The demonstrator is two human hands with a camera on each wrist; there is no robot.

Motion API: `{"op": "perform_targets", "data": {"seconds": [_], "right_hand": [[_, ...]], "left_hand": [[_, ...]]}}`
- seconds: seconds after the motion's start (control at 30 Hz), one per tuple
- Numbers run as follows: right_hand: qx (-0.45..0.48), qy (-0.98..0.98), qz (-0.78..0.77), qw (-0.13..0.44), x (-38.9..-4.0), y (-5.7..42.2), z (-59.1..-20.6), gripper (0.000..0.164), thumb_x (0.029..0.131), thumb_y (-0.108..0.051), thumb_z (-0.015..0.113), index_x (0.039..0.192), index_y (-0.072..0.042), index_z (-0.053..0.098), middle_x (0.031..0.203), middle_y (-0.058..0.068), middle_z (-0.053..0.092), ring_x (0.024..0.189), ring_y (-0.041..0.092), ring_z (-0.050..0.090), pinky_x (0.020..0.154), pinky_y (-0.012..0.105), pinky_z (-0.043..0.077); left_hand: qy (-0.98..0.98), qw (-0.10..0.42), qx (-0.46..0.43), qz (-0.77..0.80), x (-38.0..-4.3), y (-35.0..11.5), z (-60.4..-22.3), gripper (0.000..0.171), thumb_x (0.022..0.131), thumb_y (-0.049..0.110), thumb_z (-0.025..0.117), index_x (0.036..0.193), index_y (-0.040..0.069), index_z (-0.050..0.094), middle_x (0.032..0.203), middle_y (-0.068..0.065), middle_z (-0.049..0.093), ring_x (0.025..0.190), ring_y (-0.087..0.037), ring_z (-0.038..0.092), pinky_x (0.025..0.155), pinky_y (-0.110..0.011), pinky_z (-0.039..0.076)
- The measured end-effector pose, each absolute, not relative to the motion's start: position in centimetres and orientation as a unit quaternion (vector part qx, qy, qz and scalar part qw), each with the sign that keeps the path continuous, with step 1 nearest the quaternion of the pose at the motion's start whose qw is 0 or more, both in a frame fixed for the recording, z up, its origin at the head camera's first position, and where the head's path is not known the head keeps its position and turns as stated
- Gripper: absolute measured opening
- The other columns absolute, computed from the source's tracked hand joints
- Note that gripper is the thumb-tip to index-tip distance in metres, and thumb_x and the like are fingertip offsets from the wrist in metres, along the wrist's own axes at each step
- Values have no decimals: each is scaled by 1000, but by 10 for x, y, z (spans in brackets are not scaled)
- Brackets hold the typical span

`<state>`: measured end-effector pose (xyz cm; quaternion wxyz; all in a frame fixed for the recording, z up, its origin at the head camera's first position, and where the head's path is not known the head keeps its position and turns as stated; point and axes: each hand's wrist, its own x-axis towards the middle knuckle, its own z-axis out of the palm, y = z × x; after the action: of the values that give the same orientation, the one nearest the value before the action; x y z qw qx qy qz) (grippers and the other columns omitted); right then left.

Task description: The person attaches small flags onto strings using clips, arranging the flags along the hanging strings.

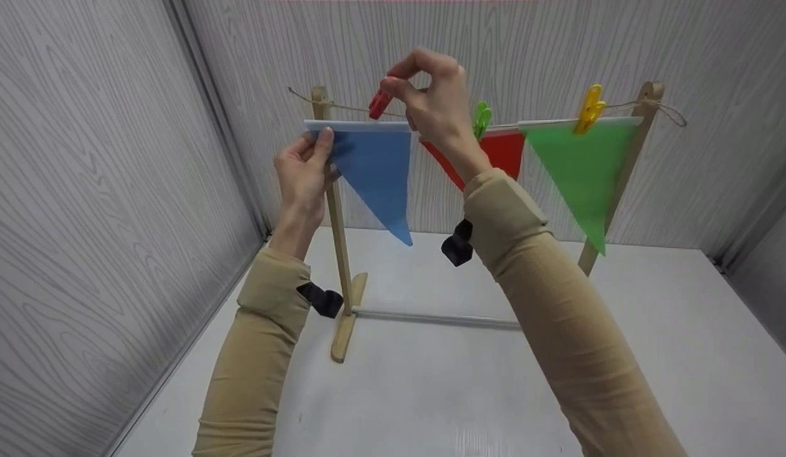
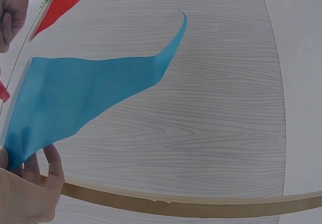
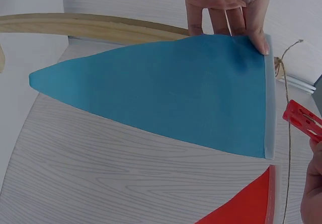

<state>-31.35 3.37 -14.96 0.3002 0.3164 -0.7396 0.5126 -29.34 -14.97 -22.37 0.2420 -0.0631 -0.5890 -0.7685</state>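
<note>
A blue triangular pennant (image 1: pixel 377 165) with a white top edge hangs from my left hand (image 1: pixel 301 174), thumb in front and fingers behind its upper left corner. Its tip curls in the left wrist view. Just above that white edge, my right hand (image 1: pixel 437 95) pinches a red clothespin (image 1: pixel 380 103), jaws pointing down beside the twine (image 3: pixel 287 90). In the right wrist view the blue pennant (image 3: pixel 166 90) lies alongside the twine. A red pennant (image 1: pixel 504 152), partly hidden by my right forearm, hangs under a green clothespin (image 1: pixel 482 119).
A green pennant (image 1: pixel 583 158) hangs at the right under a yellow clothespin (image 1: pixel 589 109). The twine runs between a left wooden post (image 1: pixel 339 247) and a right wooden post (image 1: pixel 627 165). A pale rod (image 1: pixel 437 318) joins the stand low down, over a white tabletop (image 1: pixel 418 387).
</note>
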Motion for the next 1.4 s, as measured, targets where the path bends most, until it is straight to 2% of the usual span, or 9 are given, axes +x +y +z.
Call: {"op": "perform_targets", "data": {"seconds": [0.13, 0.27, 0.37, 0.63, 1.1, 1.13, 1.23, 1.33, 1.4], "right_hand": [[311, -749, 501, 302, -316, 30, -150, 13, 96, -13, 68, 97, -2, 72, 96, 11, 69, 49, 0, 41, 52, 17, 38], [313, -755, 476, 325, -319, 27, -150, 14, 95, -13, 69, 95, 0, 73, 98, 15, 72, 77, 12, 62, 76, 18, 48], [319, -755, 465, 336, -321, 25, -150, 15, 95, -12, 69, 94, 2, 73, 98, 18, 73, 98, 22, 67, 96, 24, 49], [324, -754, 468, 328, -322, 21, -154, 14, 94, -9, 69, 94, 4, 73, 98, 19, 73, 98, 24, 67, 96, 25, 49], [321, -788, 435, 294, -316, 18, -154, 19, 96, -13, 67, 107, 0, 74, 107, 15, 74, 105, 21, 66, 97, 23, 50], [324, -790, 432, 293, -316, 19, -155, 20, 97, -14, 67, 110, 0, 74, 108, 15, 74, 105, 20, 66, 96, 22, 51], [330, -791, 432, 282, -316, 21, -156, 25, 97, -17, 68, 116, -1, 73, 110, 14, 73, 82, 11, 66, 78, 15, 53], [337, -784, 448, 266, -316, 23, -157, 30, 96, -18, 68, 121, -1, 71, 112, 15, 72, 56, 1, 53, 59, 11, 48], [343, -777, 461, 257, -317, 24, -158, 33, 96, -19, 69, 124, 0, 69, 114, 16, 72, 47, -2, 45, 54, 11, 45]], "left_hand": [[-592, 246, -62, -765, -294, -148, -223, 31, 100, 20, 62, 122, -2, 66, 102, -5, 73, 99, -19, 72, 98, -45, 57], [-592, 251, -68, -763, -295, -146, -222, 28, 100, 20, 62, 118, -2, 67, 94, -1, 73, 89, -13, 72, 86, -35, 61], [-593, 252, -75, -761, -296, -145, -221, 28, 100, 19, 62, 117, -2, 67, 90, 2, 72, 83, -11, 71, 77, -29, 61], [-593, 239, -72, -766, -294, -142, -218, 30, 100, 21, 61, 120, 0, 67, 95, 0, 73, 91, -14, 72, 88, -37, 61], [-595, 248, -75, -761, -297, -139, -215, 26, 99, 22, 63, 114, 1, 69, 89, 3, 73, 83, -10, 71, 73, -28, 59], [-594, 247, -75, -762, -296, -139, -215, 27, 99, 21, 63, 114, 0, 68, 89, 3, 73, 83, -10, 71, 73, -28, 59], [-593, 243, -76, -764, -296, -140, -215, 29, 100, 21, 62, 118, 0, 68, 92, 3, 73, 86, -10, 72, 76, -29, 60], [-593, 237, -73, -766, -296, -140, -215, 30, 100, 20, 62, 121, 0, 67, 95, 0, 74, 88, -12, 72, 78, -30, 60], [-591, 234, -70, -769, -296, -140, -214, 30, 99, 20, 63, 121, 0, 68, 99, -3, 75, 91, -14, 73, 82, -33, 61]]}}
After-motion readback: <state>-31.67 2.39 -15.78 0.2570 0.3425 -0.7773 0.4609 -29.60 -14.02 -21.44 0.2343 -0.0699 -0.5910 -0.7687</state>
